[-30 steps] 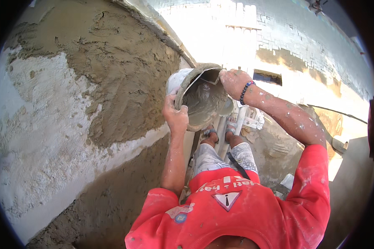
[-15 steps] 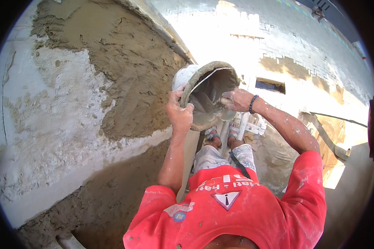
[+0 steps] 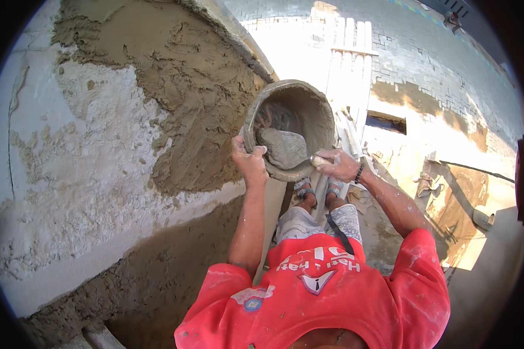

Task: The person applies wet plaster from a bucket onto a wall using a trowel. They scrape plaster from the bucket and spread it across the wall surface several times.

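Note:
My left hand (image 3: 250, 160) is closed on the left rim of a mortar-caked bucket (image 3: 303, 88), tilted so that its inside faces me. My right hand (image 3: 339, 164) grips the light handle of a trowel (image 3: 318, 159) at the bucket's lower right. The trowel's blade is inside the bucket, bearing a grey lump of wet mortar (image 3: 282, 145). Beyond my left hand is a wall (image 3: 81, 145), partly coated in rough, wet grey-brown mortar (image 3: 180, 99), with pale patchy surface below and to the left. My feet in sandals stand below the bucket on pale planks or poles.
Long pale poles (image 3: 361, 70) lie beside a dark rectangular opening (image 3: 384, 121). Paving (image 3: 460, 81) stretches to the upper right. A pale pipe (image 3: 483, 216) lies at right, near a long dark rod (image 3: 474, 170). A small, indistinct figure (image 3: 452, 20) is at the far top right.
The bucket has turned to face me more squarely. My right hand has moved down from the rim to its lower right, and the trowel's load of mortar now shows inside.

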`<state>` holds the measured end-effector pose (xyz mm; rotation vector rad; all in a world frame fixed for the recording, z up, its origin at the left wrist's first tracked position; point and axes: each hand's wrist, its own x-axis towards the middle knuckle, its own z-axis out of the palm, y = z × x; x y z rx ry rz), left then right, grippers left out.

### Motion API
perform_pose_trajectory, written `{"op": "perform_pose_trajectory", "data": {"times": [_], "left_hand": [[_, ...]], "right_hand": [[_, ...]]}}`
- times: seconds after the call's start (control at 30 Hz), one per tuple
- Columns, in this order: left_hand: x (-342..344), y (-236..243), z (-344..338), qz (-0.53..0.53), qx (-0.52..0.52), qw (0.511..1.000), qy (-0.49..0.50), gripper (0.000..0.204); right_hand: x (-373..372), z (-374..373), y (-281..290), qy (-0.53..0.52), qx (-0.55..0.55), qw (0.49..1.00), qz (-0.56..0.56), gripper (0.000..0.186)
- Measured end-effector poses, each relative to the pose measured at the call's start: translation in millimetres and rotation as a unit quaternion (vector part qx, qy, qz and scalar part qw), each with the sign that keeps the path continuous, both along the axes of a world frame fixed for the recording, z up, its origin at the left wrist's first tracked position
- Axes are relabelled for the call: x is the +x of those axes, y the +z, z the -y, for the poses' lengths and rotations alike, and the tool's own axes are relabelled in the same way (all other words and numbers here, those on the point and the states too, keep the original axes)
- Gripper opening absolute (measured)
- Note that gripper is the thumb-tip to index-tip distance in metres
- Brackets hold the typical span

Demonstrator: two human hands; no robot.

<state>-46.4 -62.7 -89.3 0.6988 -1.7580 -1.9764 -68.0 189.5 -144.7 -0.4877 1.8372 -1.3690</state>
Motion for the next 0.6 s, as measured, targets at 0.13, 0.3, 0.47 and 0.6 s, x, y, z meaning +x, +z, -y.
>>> {"op": "perform_pose_trajectory", "data": {"times": [0.13,0.3,0.47,0.6], "left_hand": [[-3.1,-3.9,9.8,-0.01,0.038,0.999,0.032,0.04],[11.9,-43.8,30.3,0.033,0.082,0.99,0.11,0.038],[55.9,-85.2,46.0,0.065,0.085,0.983,0.151,0.038],[109.5,-107.8,58.2,0.138,0.037,0.977,0.157,0.038]], "right_hand": [[-2.4,-1.5,-8.2,-0.044,-0.031,0.999,0.002,0.049],[-23.3,-6.3,0.5,-0.079,-0.035,0.996,0.021,0.049],[-56.9,-3.5,-18.1,-0.126,-0.034,0.988,0.078,0.042],[-99.4,13.3,-83.0,-0.131,0.011,0.991,0.006,0.036]]}}
